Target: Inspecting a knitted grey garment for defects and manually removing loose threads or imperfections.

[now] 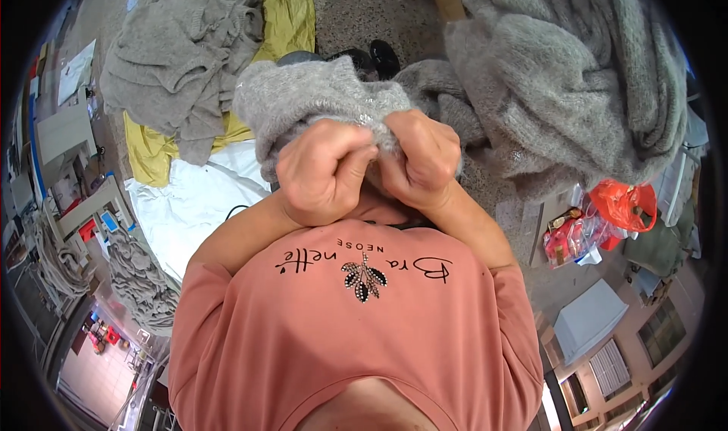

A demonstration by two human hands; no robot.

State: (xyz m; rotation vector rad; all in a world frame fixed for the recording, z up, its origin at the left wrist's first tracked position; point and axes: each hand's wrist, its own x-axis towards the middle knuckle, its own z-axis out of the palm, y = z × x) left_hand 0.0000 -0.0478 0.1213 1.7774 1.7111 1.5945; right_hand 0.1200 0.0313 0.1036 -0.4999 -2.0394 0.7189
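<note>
Looks to me like a knitwear workshop: rumpled grey knit garments (178, 63) lie heaped on a yellow sheet (292, 14) over the speckled floor (356, 14), with a white sheet (201, 196) spread alongside. A bulkier knit pile (561, 89) rises on the right, and more grey fabric (140, 279) sits over on the left, near pale bench-like surfaces (64, 135). Amid it all, a fuzzy grey piece (299, 89) is being worked by hand.

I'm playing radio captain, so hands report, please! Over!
Left hand and right hand: both closed on gray fuzzy knit. Knit bunched up. Left heap and right heap of gray knitwear nearby; neither covers the hands.
</note>
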